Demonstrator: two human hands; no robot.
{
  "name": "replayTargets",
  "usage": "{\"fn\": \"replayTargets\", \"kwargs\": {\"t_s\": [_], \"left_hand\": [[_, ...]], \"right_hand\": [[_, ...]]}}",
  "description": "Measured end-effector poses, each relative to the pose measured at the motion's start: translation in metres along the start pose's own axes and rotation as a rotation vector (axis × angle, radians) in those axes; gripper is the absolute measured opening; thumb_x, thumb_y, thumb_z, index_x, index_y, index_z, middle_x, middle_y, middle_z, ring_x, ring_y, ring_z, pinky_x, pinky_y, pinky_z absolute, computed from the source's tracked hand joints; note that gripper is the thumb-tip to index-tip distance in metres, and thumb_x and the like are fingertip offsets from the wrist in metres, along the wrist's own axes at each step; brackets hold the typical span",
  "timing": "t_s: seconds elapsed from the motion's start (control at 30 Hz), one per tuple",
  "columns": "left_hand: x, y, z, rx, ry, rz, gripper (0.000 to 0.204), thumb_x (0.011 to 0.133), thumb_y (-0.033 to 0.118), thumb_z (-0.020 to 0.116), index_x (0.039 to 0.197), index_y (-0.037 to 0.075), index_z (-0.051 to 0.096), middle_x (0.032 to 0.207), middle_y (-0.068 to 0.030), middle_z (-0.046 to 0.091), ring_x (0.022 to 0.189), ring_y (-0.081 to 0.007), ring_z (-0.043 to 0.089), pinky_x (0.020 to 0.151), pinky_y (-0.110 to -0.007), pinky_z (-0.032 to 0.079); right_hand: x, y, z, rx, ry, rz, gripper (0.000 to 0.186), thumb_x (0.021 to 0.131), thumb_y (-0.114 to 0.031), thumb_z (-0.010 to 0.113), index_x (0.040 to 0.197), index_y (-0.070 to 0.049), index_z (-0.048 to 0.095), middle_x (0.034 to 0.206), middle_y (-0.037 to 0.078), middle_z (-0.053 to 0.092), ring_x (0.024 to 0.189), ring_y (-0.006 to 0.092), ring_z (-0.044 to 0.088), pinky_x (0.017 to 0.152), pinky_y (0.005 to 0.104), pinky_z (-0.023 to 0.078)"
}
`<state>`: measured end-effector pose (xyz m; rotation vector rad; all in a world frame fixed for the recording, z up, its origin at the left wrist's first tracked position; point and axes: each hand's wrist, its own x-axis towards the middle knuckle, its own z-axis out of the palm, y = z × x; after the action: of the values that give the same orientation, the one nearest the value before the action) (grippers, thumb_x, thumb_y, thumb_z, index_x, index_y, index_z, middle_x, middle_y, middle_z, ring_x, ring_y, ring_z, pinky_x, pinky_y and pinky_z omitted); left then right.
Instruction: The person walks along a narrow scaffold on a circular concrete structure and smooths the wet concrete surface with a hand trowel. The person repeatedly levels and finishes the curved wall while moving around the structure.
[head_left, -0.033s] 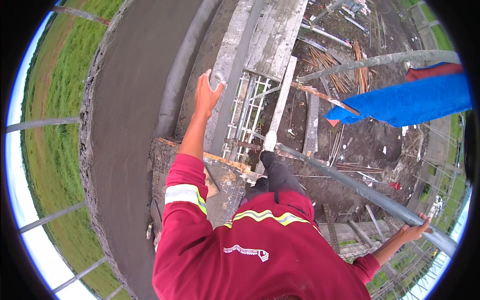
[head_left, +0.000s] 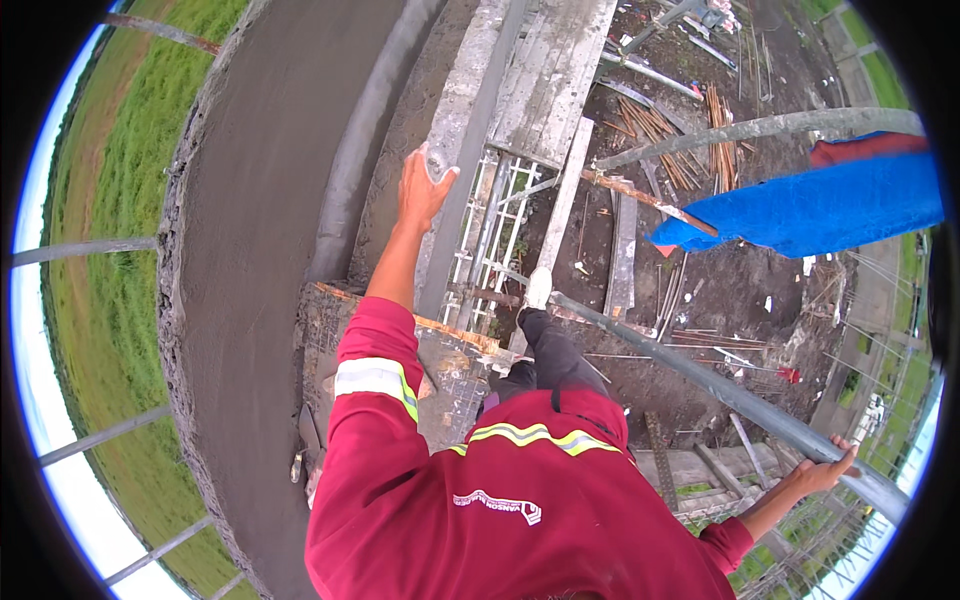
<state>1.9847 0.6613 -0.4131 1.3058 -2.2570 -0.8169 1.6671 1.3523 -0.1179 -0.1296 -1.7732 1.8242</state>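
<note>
My left hand (head_left: 422,195) reaches forward onto the pale, cement-coated long beam (head_left: 462,85); thumb and fingers curl round something whitish-grey there, which I cannot make out from the beam. My right hand (head_left: 826,467) grips a grey steel pipe (head_left: 690,365) that runs diagonally at the right. A white shoe (head_left: 537,287) of mine rests on a narrow plank (head_left: 566,197). Left of my body a trowel (head_left: 305,445) lies beside smooth grey wet-looking cement (head_left: 235,280), with a raised rounded strip (head_left: 350,165) along it. A stained board (head_left: 350,360) lies below my left arm.
Boards (head_left: 545,75) and white grid scaffolding (head_left: 505,200) stand forward of me. A blue tarp (head_left: 800,200) and pipes (head_left: 740,130) are at right, above muddy ground with scattered timber and rods far below. Vertical bars (head_left: 85,247) edge the drop to grass at left.
My left hand has shifted slightly toward me and to the right along the beam. My right hand stays on the pipe, moved very slightly.
</note>
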Motion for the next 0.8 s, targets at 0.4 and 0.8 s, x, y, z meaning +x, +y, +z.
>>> {"fn": "replayTargets", "kwargs": {"t_s": [0.4, 0.8], "left_hand": [[0.068, -0.06, 0.108, 0.326, 0.053, -0.309, 0.1, 0.073, 0.054, 0.077, 0.15, 0.012, 0.029, 0.132, -0.0145, 0.044, 0.124, -0.0333, 0.044, 0.102, -0.05, 0.04], [0.067, -0.061, 0.112, 0.366, 0.08, -0.321, 0.098, 0.074, 0.053, 0.075, 0.151, 0.014, 0.028, 0.131, -0.0126, 0.049, 0.125, -0.0314, 0.046, 0.103, -0.047, 0.041]], "right_hand": [[0.005, 0.008, -0.015, -0.081, 0.249, -0.003, 0.029, 0.091, -0.028, 0.07, 0.092, -0.001, 0.059, 0.083, 0.009, 0.059, 0.079, 0.0217, 0.057, 0.079, 0.0376, 0.049], [-0.028, 0.011, 0.019, -0.462, 0.363, -0.244, 0.052, 0.085, -0.028, 0.074, 0.12, 0.004, 0.053, 0.091, 0.014, 0.061, 0.083, 0.0245, 0.059, 0.076, 0.0413, 0.052]]}}
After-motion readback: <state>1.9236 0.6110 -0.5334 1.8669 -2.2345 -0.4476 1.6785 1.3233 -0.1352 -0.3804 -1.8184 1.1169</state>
